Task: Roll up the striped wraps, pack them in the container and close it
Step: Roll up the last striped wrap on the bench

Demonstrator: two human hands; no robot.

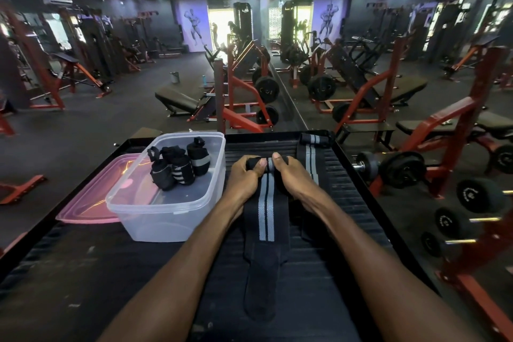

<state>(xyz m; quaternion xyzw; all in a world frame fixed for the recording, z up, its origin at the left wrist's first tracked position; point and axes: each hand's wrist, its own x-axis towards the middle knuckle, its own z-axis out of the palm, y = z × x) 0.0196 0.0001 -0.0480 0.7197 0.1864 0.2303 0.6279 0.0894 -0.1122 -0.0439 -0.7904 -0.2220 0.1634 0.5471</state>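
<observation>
A black wrap with two grey stripes (266, 211) lies lengthwise on the black ribbed surface (352, 203), its far end rolled into a small coil. My left hand (244, 175) and my right hand (291, 175) both grip that coil from either side, thumbs on top. A second striped wrap (311, 155) lies flat to the right of my right hand, its far end partly rolled. A clear plastic container (166, 219) stands open to the left and holds three rolled wraps (177, 166). Its pink lid (91, 203) lies flat beside it on the left.
The work surface has a raised black rim (358, 172) on its right. Dumbbells on a rack (402, 169) sit just right of it. Red gym benches and weight machines (244, 97) stand beyond, with a mirror wall at the right.
</observation>
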